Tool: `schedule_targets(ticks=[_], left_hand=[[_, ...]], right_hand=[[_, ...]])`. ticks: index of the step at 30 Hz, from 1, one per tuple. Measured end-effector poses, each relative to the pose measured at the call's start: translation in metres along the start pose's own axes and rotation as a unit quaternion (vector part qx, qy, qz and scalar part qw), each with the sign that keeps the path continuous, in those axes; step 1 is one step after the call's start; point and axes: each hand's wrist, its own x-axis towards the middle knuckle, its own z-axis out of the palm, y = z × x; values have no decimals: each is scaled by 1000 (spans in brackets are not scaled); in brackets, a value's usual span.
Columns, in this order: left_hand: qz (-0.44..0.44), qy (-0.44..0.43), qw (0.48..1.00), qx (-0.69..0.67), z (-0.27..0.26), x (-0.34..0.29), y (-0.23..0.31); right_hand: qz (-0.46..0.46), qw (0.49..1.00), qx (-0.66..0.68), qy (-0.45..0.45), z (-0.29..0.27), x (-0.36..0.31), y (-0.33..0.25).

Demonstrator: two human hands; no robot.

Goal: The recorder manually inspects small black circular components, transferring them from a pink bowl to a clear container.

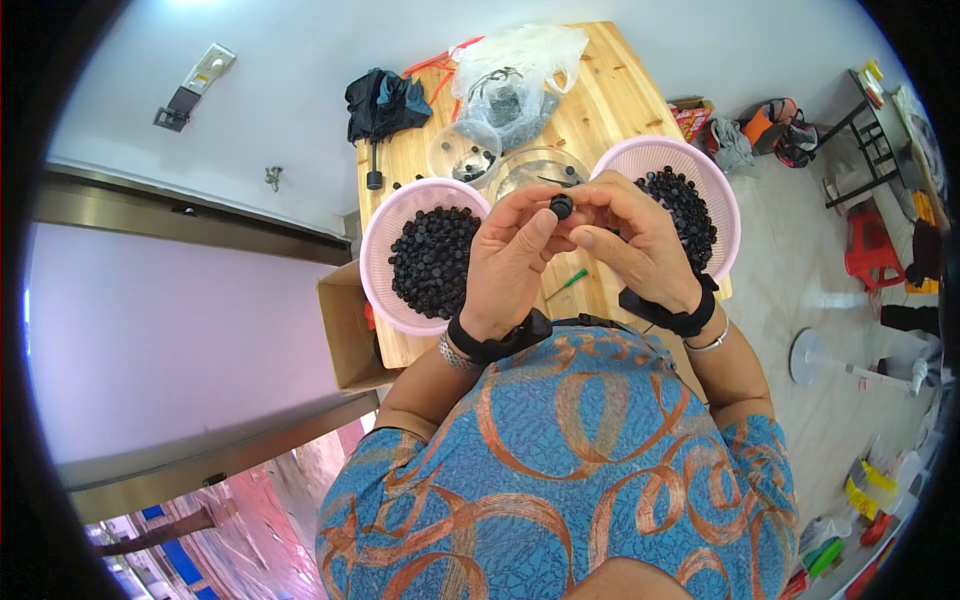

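Observation:
A small round black cap-like part [561, 206] is pinched between the fingertips of my two hands, above the middle of the table. My left hand [512, 255] grips it from the left with thumb and fingers. From the other side my right hand [640, 235] closes on it with bent fingers. To the left stands a pink basket [372, 262] heaped with small black parts [436, 255]. Another pink basket [728, 215] on the right holds similar black pieces [688, 205], partly hidden by my right hand. A green-handled pointed tool [570, 282] lies on the table between my wrists.
On the wooden table [618, 75] stand a clear bowl [440, 150] with a few black parts and a second clear dish [530, 165]. Behind them lie a plastic bag [530, 60] and a folded black umbrella [385, 105]. A cardboard box [340, 335] stands at the left edge.

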Motion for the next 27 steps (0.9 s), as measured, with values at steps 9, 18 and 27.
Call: schedule_targets(ticks=[9,18,27], left_hand=[[-58,26,998,-29,-31,-10,5],[-43,104,993,39,-53,-25,18],[-55,137,987,58,-81,-37,27]], right_hand=[[52,993,101,-5,21,-4,14],[50,994,83,-47,49,3,33],[86,982,139,-95,76,15,56]])
